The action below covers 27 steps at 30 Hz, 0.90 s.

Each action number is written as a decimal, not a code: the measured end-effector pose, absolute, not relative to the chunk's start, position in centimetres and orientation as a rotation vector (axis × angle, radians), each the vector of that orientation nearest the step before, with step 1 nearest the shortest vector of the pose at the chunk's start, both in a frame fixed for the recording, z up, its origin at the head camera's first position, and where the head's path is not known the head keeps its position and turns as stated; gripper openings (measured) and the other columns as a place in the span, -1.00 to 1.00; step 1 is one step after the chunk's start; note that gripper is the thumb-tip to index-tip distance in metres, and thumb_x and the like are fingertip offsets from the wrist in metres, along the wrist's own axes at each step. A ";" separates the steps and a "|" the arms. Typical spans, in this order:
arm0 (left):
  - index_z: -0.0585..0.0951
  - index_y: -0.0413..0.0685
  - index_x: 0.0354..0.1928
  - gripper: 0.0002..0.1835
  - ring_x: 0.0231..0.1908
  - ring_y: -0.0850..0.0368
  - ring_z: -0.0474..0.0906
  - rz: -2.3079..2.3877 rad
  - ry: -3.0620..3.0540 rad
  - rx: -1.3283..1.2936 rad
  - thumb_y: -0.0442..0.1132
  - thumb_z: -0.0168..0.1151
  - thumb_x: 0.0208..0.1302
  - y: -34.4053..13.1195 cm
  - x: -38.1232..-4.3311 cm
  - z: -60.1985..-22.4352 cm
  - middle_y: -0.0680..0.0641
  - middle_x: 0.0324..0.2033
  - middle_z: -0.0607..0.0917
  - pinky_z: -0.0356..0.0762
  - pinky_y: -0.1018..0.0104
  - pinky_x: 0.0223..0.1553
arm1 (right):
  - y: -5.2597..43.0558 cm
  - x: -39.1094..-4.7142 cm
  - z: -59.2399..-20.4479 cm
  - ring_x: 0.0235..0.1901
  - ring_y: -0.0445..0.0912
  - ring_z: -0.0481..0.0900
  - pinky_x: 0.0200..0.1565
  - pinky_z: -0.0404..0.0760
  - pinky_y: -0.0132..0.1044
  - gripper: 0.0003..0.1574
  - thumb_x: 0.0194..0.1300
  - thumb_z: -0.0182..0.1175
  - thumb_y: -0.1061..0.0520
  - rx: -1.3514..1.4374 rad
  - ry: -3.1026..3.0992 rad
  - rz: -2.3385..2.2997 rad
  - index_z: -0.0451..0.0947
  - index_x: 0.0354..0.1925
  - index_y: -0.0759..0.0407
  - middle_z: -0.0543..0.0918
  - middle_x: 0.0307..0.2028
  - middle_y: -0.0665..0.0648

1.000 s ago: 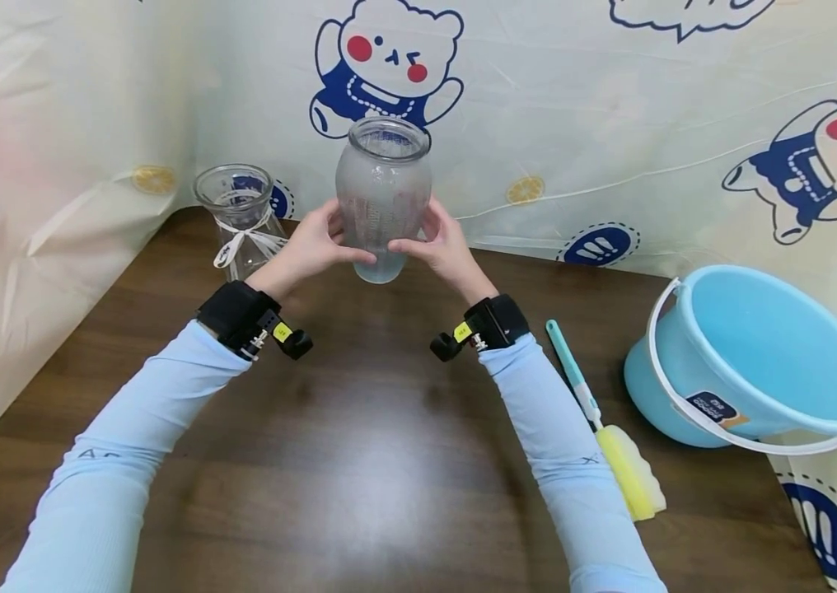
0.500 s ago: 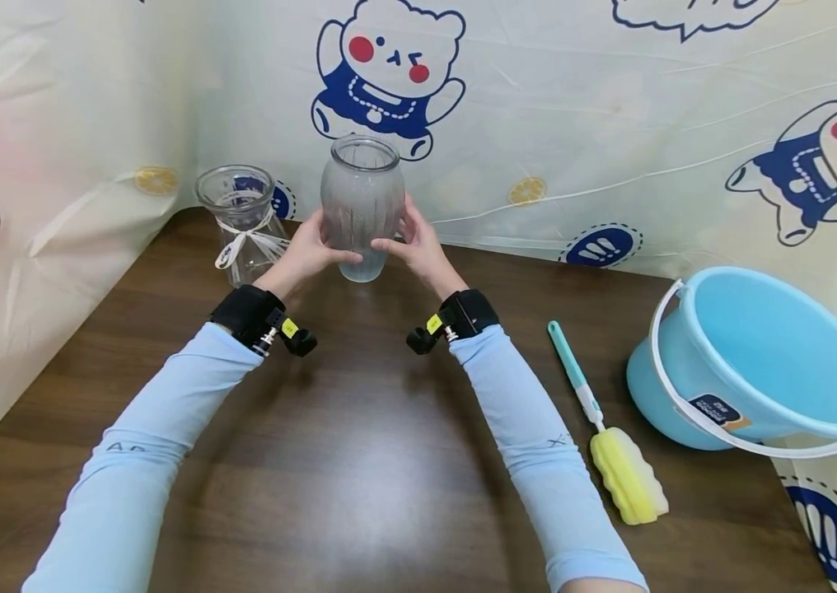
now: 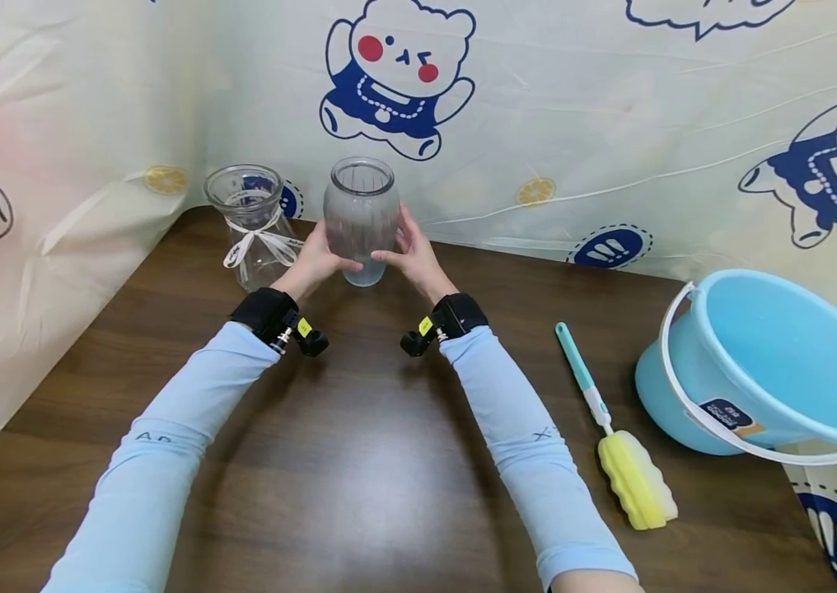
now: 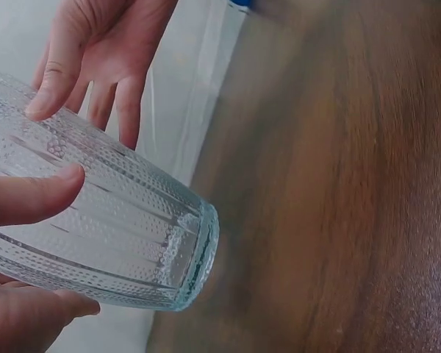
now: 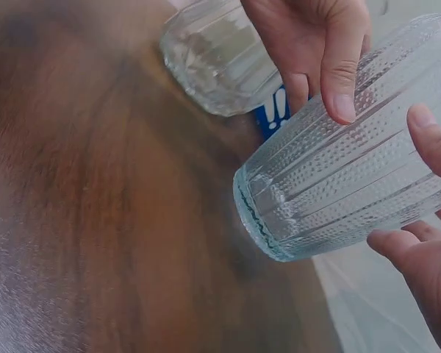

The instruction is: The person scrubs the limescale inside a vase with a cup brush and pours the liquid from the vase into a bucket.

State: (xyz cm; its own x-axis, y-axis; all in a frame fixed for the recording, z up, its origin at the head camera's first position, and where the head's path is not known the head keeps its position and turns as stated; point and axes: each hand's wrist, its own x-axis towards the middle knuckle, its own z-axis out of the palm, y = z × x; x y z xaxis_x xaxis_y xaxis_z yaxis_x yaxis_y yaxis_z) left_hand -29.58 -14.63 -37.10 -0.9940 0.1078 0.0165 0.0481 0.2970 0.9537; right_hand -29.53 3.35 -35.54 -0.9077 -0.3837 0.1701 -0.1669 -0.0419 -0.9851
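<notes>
The tall glass vase [image 3: 362, 226] is held about upright near the back of the brown table [image 3: 359, 461]. It is gripped between the left hand [image 3: 317, 259] and the right hand [image 3: 416, 257], with thumbs laid on the front and fingers bent round the sides. Its round mouth is shown only by the head view. In the wrist views, rows of little bumps and a thick, greenish bottom are seen up close. The foot of the ribbon jar [image 3: 250, 212] is caught by the right wrist view, but not by the left. Whether the vase's bottom is touching the table cannot be told for sure. The back edge is close behind, met by the cloth [image 3: 537, 123]. The left hand is crowded by the ribbon jar. More room is given in front, between the blue sleeves [image 3: 184, 428]. The brush [image 3: 597, 406] and bucket [image 3: 700, 371] are placed well apart, to the right.
</notes>
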 end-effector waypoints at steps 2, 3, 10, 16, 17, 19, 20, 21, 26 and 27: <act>0.02 -0.15 0.33 0.01 0.27 -0.09 0.10 1.819 2.489 0.134 -0.63 0.33 -0.19 -14.6 -29.8 -37.4 -0.21 0.26 0.21 0.09 0.06 0.24 | 3.3 -29.6 -35.7 0.30 0.03 0.12 0.24 0.18 -0.20 0.13 0.07 0.17 0.50 -0.579 2.068 -2.063 -0.23 0.41 0.11 0.00 0.38 0.18; 0.01 -0.16 0.33 0.01 0.28 -0.09 0.09 1.824 2.477 0.128 -0.63 0.32 -0.19 -14.6 -29.9 -37.6 -0.21 0.27 0.19 0.08 0.07 0.25 | 3.3 -29.6 -35.8 0.30 0.04 0.12 0.24 0.17 -0.20 0.12 0.08 0.17 0.48 -0.569 2.080 -2.047 -0.23 0.41 0.10 0.00 0.38 0.18; -0.11 -0.14 0.36 0.00 0.33 -0.06 -0.02 1.823 2.396 0.119 -0.59 0.26 -0.05 -14.8 -30.4 -37.9 -0.19 0.33 0.07 -0.01 0.09 0.28 | 3.4 -29.5 -35.2 0.33 0.04 0.04 0.28 0.09 -0.18 0.10 0.15 0.19 0.36 -0.524 2.204 -1.891 -0.26 0.42 0.03 -0.06 0.40 0.16; -0.09 -0.18 0.36 -0.03 0.32 -0.09 0.00 1.695 2.430 0.069 -0.51 0.29 -0.02 -14.5 -30.1 -37.3 -0.21 0.33 0.07 0.04 0.07 0.27 | 3.9 -29.9 -35.2 0.33 0.04 0.06 0.27 0.11 -0.11 0.10 0.13 0.23 0.30 -0.466 2.250 -1.809 -0.24 0.42 0.04 0.00 0.38 0.16; -0.09 -0.19 0.37 -0.03 0.32 -0.10 0.01 1.664 2.442 0.057 -0.49 0.30 -0.02 -14.5 -30.0 -37.1 -0.22 0.33 0.07 0.05 0.07 0.26 | 3.9 -30.1 -35.4 0.33 0.02 0.06 0.27 0.12 -0.12 0.12 0.12 0.24 0.29 -0.449 2.263 -1.794 -0.24 0.42 0.04 0.01 0.38 0.16; -0.07 -0.20 0.36 -0.04 0.31 -0.12 0.03 1.606 2.471 0.034 -0.45 0.31 -0.01 -14.4 -29.8 -36.7 -0.23 0.33 0.08 0.08 0.06 0.25 | 3.9 -30.3 -35.7 0.33 -0.01 0.05 0.26 0.12 -0.18 0.18 0.10 0.28 0.24 -0.424 2.308 -1.754 -0.30 0.42 0.08 0.02 0.38 0.15; -0.07 -0.22 0.36 -0.04 0.31 -0.13 0.03 1.579 2.489 0.026 -0.42 0.31 -0.01 -14.4 -29.6 -36.4 -0.24 0.33 0.08 0.09 0.05 0.25 | 3.8 -30.4 -35.8 0.34 -0.04 0.03 0.27 0.11 -0.21 0.22 0.08 0.30 0.20 -0.419 2.354 -1.721 -0.33 0.41 0.11 0.01 0.38 0.14; -0.08 -0.22 0.37 -0.03 0.31 -0.13 0.03 1.548 2.506 0.018 -0.39 0.31 0.00 -14.5 -29.3 -36.1 -0.25 0.33 0.07 0.10 0.05 0.24 | 3.7 -30.4 -35.8 0.34 -0.06 0.01 0.27 0.11 -0.24 0.26 0.06 0.33 0.16 -0.423 2.403 -1.690 -0.37 0.41 0.14 -0.01 0.39 0.14; -0.18 -0.30 0.37 0.01 0.31 -0.20 -0.01 1.366 2.620 0.069 -0.28 0.29 0.05 -15.0 -27.6 -34.2 -0.35 0.33 0.03 0.08 0.00 0.24 | 2.7 -29.3 -34.8 0.37 -0.12 -0.15 0.30 0.00 -0.28 0.40 -0.03 0.39 -0.04 -0.509 2.694 -1.594 -0.41 0.39 0.20 -0.15 0.41 0.14; -0.19 -0.31 0.37 0.01 0.31 -0.21 -0.02 1.323 2.640 0.091 -0.27 0.29 0.05 -15.2 -27.1 -33.9 -0.36 0.32 0.02 0.06 -0.02 0.24 | 2.6 -29.0 -34.5 0.37 -0.12 -0.17 0.30 -0.01 -0.27 0.41 -0.04 0.39 -0.06 -0.536 2.739 -1.597 -0.41 0.39 0.19 -0.17 0.41 0.14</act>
